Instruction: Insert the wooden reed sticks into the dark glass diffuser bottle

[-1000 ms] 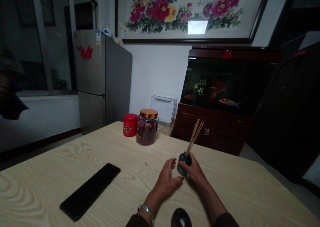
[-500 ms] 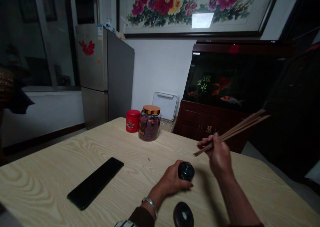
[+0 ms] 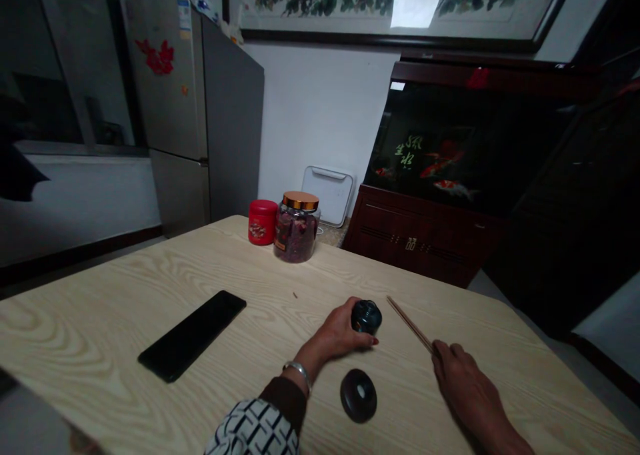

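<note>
At one table (image 3: pixel 240 388) are two hands (image 3: pixel 343 329) (image 3: pixel 465 385), one bottle (image 3: pixel 367 316), two jars (image 3: pixel 295 236) (image 3: pixel 263 221).

The bottle (image 3: pixel 367 316) is showing blue-black; the sticks (image 3: pixel 410 325) are showing light brown. The round piece (image 3: pixel 349 405) is displaying dark brown. The tabletop (image 3: pixel 100 321) is presenting pale beige wood grain. The left sleeve (image 3: pixel 255 428) is bearing a black-and-white geometric pattern.

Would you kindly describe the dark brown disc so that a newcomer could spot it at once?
Start at the pale wood-grain table and find the left hand holding a glossy, dark, round bottle. Nearer the viewer lies the dark brown disc, set apart by its pale central spot.
</note>
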Tool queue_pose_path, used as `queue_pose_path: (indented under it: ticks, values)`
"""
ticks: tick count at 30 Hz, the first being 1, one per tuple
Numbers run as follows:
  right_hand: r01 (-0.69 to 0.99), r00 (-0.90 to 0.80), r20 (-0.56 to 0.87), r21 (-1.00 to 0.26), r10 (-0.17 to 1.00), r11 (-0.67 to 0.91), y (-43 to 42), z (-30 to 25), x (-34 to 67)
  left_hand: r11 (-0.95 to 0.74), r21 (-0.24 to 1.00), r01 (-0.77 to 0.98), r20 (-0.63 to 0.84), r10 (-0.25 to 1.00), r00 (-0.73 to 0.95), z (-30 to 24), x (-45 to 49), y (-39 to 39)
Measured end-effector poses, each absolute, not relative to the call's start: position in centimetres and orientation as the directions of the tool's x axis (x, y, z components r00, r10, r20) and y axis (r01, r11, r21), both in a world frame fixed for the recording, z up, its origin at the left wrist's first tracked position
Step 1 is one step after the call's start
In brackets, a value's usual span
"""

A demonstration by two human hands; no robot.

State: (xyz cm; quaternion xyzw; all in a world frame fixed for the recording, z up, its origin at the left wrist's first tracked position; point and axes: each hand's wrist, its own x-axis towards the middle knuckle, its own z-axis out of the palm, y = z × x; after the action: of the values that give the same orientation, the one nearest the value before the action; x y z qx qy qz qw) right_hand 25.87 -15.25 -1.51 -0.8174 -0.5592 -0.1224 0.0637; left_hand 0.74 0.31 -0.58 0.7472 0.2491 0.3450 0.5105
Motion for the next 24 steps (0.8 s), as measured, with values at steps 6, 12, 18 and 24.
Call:
queue_pose_path:
  ticks: [6,12,18,24]
  values:
    - [0.959,0.222,0.219,-0.227,0.950,-0.172,-16.1,3.7,19.5,-0.371,0.928,0.028,0.267,0.715,0.646,-0.7,1.0,0.5]
    - [0.900,-0.170,-0.041,-0.413,0.985,0.139,-15.9,5.8,10.9,-0.384,0.923,0.016,0.287,0.715,0.637,-1.0,1.2,0.5]
    - [0.533,-0.017,0.167,-0.832,0.986,0.150,-13.6,7.2,13.3,-0.410,0.911,0.032,0.298,0.713,0.634,-1.0,1.0,0.5]
    - [-0.045,0.415,0.270,-0.948,0.869,0.316,-8.3,8.2,15.9,-0.409,0.911,0.058,0.286,0.726,0.626,-0.9,1.0,0.6]
